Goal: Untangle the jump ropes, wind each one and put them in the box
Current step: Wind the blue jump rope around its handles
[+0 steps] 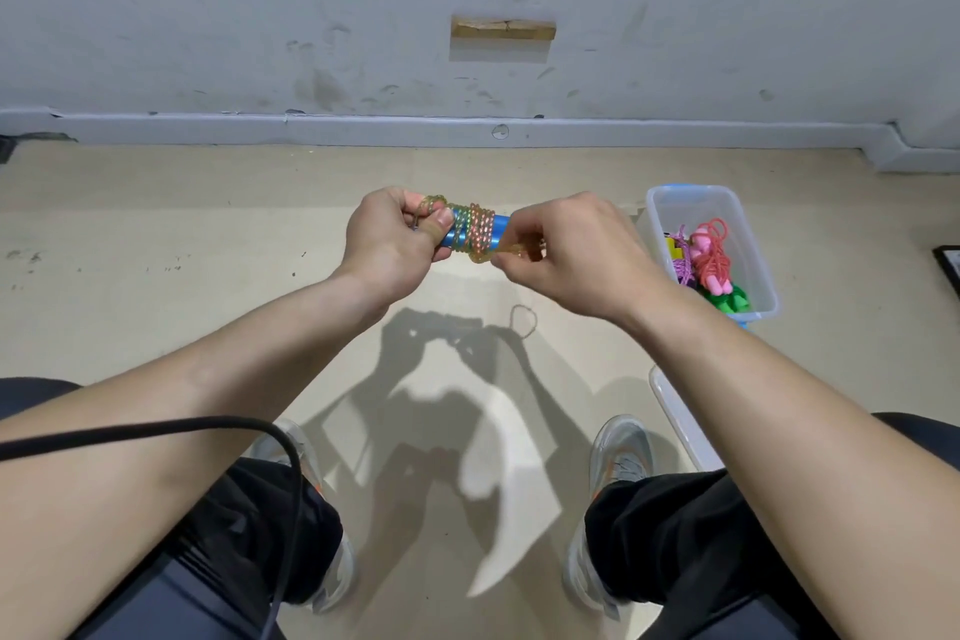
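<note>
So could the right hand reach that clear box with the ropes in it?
Probably yes: the box stands open close beside the right hand, with nothing between them. That hand is busy pinching the rope, though.

A pale grey wall (208, 16) fills the twelve o'clock half, scuffed and smudged with dark marks; a small wooden block (503, 28) is fixed to it just right of centre; a grey baseboard (363, 130) runs along its foot, stepping down at two o'clock; the beige floor (156, 234) below is speckled with dirt at nine o'clock; hard-edged shadows (452, 405) lie on it toward six o'clock; a dark frame corner (948, 270) shows at three o'clock.
</note>
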The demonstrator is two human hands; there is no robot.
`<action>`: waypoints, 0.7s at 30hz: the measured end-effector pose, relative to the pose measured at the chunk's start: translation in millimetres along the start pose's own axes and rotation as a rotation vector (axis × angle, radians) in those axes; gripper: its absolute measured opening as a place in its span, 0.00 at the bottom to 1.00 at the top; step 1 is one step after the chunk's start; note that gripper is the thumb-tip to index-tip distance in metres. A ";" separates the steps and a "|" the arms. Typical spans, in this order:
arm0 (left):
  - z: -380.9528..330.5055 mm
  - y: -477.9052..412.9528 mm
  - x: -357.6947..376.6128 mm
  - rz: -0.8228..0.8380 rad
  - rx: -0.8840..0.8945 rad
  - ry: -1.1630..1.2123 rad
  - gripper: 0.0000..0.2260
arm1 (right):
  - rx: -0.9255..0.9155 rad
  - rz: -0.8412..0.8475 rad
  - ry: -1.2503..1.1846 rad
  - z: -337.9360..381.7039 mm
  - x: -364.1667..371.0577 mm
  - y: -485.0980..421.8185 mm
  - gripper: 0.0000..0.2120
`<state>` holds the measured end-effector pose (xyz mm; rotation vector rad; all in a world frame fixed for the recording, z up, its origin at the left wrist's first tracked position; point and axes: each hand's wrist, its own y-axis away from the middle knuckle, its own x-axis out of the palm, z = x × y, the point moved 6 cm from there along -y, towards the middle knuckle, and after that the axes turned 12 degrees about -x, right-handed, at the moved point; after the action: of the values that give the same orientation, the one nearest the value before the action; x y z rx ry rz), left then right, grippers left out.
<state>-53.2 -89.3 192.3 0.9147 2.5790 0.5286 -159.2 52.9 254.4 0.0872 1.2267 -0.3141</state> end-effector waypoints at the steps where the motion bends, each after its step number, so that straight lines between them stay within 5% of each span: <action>1: -1.5 0.5 1.2 0.017 0.002 -0.018 0.03 | -0.016 -0.012 0.004 -2.2 -2.3 -0.3 0.09; 7: -6.4 11.2 13.4 0.272 -0.028 -0.112 0.06 | 0.062 -0.009 -0.263 -32.4 -2.8 -1.8 0.17; 12: -16.3 17.4 11.7 0.464 -0.100 0.022 0.06 | 0.175 -0.026 -1.000 -47.7 16.3 4.1 0.05; 16: -14.7 20.3 12.5 0.527 -0.157 0.190 0.05 | 0.385 -0.057 -1.429 -43.6 39.7 9.5 0.15; 21: -7.1 12.2 8.2 0.462 -0.209 0.370 0.07 | 0.537 -0.064 -1.431 -20.2 69.2 17.1 0.17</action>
<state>-56.0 -76.8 202.4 1.4580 2.5440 1.1674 -151.9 60.8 181.1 0.2321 -0.2916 -0.6025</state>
